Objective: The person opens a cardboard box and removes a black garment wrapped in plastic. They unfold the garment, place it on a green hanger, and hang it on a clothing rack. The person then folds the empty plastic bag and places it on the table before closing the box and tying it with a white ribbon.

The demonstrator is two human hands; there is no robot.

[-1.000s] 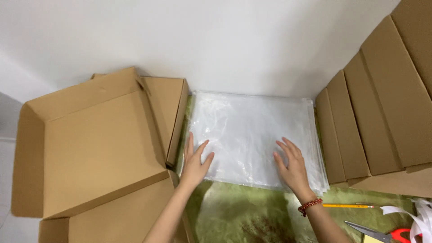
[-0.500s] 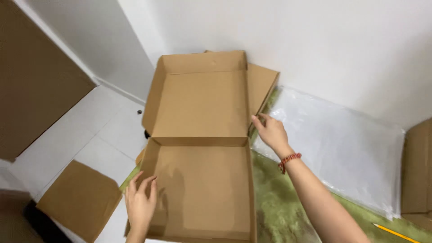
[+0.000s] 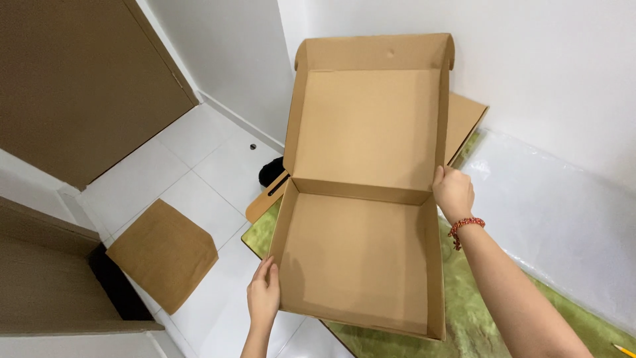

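Observation:
An open flat cardboard box [image 3: 361, 245] with its lid standing up fills the middle of the head view. My left hand [image 3: 265, 295] grips its near left wall, thumb inside. My right hand [image 3: 453, 192], a red bead bracelet on the wrist, grips the right wall where lid and base meet. The box is empty inside and is held over a green mat [image 3: 477, 311].
A clear plastic sheet [image 3: 563, 212] lies on the mat at the right. More flat cardboard [image 3: 464, 122] is behind the box. A loose cardboard piece [image 3: 164, 253] rests on the white tiled floor at the left, near a brown door [image 3: 73, 86]. A yellow pencil tip [image 3: 625, 349] shows bottom right.
Both hands left the plastic sheet and took hold of the cardboard box. The box has come nearer and its lid stands more upright. My view swung left toward the floor.

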